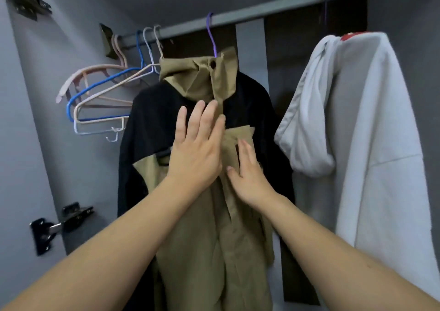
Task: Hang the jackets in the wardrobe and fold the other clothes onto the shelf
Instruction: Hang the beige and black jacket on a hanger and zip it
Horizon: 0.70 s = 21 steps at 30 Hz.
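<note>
While hanging, jacket (202,167) under flat left hand (197,153), right hand (250,175).

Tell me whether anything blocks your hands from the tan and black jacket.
Nothing visible does. The left hand and right hand already lie flat on the tan and black jacket, which hangs from the rail.

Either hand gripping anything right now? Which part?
Nothing is gripped. The left hand and right hand lie with straight fingers flat on the chest of the hanging tan and black jacket.
</note>
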### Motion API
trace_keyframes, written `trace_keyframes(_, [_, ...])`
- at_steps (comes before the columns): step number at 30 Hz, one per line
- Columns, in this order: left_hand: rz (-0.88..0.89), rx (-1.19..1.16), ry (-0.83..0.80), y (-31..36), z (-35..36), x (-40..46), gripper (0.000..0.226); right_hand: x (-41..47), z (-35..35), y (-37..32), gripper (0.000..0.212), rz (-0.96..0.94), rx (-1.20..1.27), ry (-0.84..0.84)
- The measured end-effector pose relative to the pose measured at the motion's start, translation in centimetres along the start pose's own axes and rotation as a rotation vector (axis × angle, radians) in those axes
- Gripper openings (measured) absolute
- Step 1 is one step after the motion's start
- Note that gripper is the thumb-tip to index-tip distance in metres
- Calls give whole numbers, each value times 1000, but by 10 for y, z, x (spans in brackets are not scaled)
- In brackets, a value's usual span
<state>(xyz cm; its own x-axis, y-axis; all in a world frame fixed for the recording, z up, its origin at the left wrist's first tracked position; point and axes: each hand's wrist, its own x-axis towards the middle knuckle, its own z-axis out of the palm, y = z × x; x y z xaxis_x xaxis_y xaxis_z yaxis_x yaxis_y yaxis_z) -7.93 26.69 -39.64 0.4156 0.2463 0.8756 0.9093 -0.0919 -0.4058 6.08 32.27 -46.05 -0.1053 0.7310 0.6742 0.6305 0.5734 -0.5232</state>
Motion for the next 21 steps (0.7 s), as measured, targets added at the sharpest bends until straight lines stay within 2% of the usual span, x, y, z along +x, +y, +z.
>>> trace_keyframes(4, [6, -45, -147, 30, 8, -59, 60, -60, 37, 37, 71, 182, 95, -4])
trace_keyframes(7, [2, -175, -253, 58, 12, -112, 61, -108, 60, 67, 70, 358, 177, 10])
trace_keyframes(13, [-120, -642, -469, 119, 23, -225, 51, -206, 97, 117, 60, 945, 643, 34])
trace_keyframes(15, [-260, -828, -570, 138, 28, -263, 42, -237, 106, 129, 41, 1099, 747, -28])
trace_keyframes(17, [-508, -925, -692, 156, 35, -300, 30, -263, 115, 144, 30, 1214, 838, -114])
trace_keyframes(21, [-1080, -1128, -1019, 186, 56, -361, 22, -286, 141, 168, 34, 1318, 1117, -192])
